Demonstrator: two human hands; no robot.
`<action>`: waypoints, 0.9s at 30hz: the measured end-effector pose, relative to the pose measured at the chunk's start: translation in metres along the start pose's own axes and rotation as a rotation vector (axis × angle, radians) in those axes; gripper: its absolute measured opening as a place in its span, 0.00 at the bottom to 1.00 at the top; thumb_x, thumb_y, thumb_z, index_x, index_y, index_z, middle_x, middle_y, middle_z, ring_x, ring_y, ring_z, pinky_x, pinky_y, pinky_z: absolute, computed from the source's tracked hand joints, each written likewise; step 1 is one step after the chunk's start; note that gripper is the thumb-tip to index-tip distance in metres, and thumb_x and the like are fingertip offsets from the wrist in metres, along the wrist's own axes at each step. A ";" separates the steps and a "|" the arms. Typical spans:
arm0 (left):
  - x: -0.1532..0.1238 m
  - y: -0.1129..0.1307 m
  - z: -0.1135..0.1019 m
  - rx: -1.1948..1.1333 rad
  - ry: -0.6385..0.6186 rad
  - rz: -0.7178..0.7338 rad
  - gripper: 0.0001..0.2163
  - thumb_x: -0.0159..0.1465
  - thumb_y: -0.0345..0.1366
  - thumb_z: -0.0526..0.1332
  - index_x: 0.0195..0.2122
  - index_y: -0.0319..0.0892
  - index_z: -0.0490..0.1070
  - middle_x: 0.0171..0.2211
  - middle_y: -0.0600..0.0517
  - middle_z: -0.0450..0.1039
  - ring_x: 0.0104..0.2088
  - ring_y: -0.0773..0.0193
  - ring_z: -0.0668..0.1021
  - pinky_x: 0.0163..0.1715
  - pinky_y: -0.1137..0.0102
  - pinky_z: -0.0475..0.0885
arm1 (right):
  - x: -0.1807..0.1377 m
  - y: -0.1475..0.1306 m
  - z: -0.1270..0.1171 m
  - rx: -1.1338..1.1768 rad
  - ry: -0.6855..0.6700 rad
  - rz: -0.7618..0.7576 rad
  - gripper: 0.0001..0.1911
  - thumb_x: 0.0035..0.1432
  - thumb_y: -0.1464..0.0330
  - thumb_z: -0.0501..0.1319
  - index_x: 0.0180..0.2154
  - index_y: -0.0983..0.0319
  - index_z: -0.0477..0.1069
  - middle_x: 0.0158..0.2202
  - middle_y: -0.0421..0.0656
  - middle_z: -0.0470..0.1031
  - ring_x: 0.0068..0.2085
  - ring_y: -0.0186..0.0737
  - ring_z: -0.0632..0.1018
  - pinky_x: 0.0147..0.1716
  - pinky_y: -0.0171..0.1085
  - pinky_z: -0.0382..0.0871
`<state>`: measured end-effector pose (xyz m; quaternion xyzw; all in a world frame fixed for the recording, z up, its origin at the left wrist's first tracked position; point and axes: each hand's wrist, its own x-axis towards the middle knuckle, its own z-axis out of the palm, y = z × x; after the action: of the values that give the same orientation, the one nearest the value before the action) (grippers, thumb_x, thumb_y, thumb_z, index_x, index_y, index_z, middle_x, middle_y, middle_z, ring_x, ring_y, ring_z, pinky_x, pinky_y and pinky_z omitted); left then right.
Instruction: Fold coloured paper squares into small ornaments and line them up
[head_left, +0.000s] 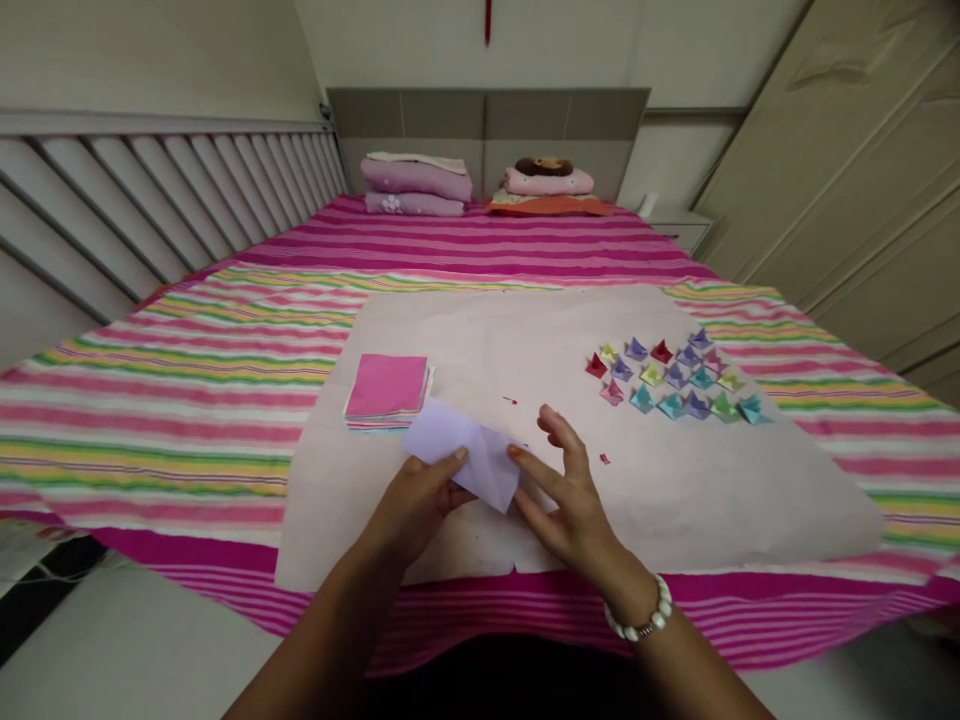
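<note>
A folded sheet of lavender paper (442, 432) is held up above the large white sheet (517, 340). My left hand (420, 495) pinches its lower left part, thumb on top and fingers beneath. At the paper's right side, my right hand (570, 500) has its fingers spread. Its index fingertip touches the paper's face and its thumb is at the edge; the other fingers are raised. Just beyond the left hand lies a stack of square coloured papers (388, 385), pink on top, partly covered by the lavender sheet.
Several small folded paper pieces (675, 375) in many colours stand in rows at right on the white sheet. Tiny red bits (604, 459) lie near my right hand. Folded bedding (416, 185) is stacked by the headboard (555, 120); a rail (187, 200) runs along the left.
</note>
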<state>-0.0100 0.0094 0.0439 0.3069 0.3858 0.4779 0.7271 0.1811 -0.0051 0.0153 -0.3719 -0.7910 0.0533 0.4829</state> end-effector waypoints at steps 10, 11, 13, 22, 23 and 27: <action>-0.009 0.002 0.000 0.089 -0.098 0.019 0.15 0.58 0.34 0.66 0.47 0.38 0.76 0.43 0.43 0.80 0.43 0.53 0.81 0.43 0.61 0.76 | 0.004 -0.002 -0.003 0.122 -0.050 0.022 0.11 0.58 0.73 0.61 0.40 0.55 0.77 0.64 0.43 0.58 0.62 0.54 0.61 0.58 0.57 0.57; -0.010 0.002 0.000 0.082 -0.101 0.019 0.15 0.59 0.34 0.66 0.47 0.38 0.76 0.43 0.42 0.80 0.44 0.53 0.80 0.44 0.60 0.76 | 0.005 -0.003 -0.003 0.147 -0.049 0.040 0.11 0.58 0.73 0.61 0.40 0.54 0.77 0.64 0.43 0.58 0.62 0.54 0.61 0.58 0.57 0.57; -0.010 0.002 0.001 0.064 -0.110 0.026 0.14 0.60 0.34 0.65 0.47 0.38 0.76 0.44 0.42 0.80 0.44 0.52 0.80 0.44 0.60 0.76 | 0.005 -0.003 -0.004 0.198 -0.043 0.095 0.11 0.58 0.72 0.61 0.40 0.53 0.78 0.64 0.42 0.59 0.62 0.53 0.62 0.57 0.56 0.59; -0.012 0.000 0.000 0.039 -0.182 -0.007 0.12 0.61 0.35 0.64 0.46 0.39 0.76 0.45 0.43 0.79 0.44 0.54 0.80 0.44 0.60 0.76 | 0.007 -0.007 -0.001 0.583 0.013 0.415 0.03 0.56 0.69 0.65 0.34 0.55 0.78 0.50 0.46 0.74 0.51 0.47 0.74 0.50 0.48 0.67; -0.012 0.000 0.000 0.042 -0.185 -0.008 0.12 0.62 0.36 0.63 0.46 0.40 0.77 0.46 0.43 0.79 0.45 0.54 0.80 0.44 0.60 0.75 | 0.008 -0.007 0.001 0.631 0.039 0.464 0.02 0.55 0.68 0.66 0.32 0.55 0.78 0.46 0.45 0.75 0.47 0.45 0.76 0.48 0.46 0.68; -0.014 0.000 0.004 0.119 -0.235 0.011 0.14 0.59 0.34 0.66 0.47 0.41 0.76 0.47 0.45 0.78 0.48 0.57 0.78 0.47 0.64 0.73 | 0.010 -0.012 0.006 0.756 0.097 0.638 0.04 0.53 0.66 0.68 0.28 0.58 0.75 0.36 0.42 0.77 0.38 0.41 0.76 0.39 0.40 0.70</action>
<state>-0.0102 -0.0038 0.0501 0.4052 0.3240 0.4190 0.7452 0.1678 -0.0053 0.0249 -0.3965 -0.5398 0.4641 0.5797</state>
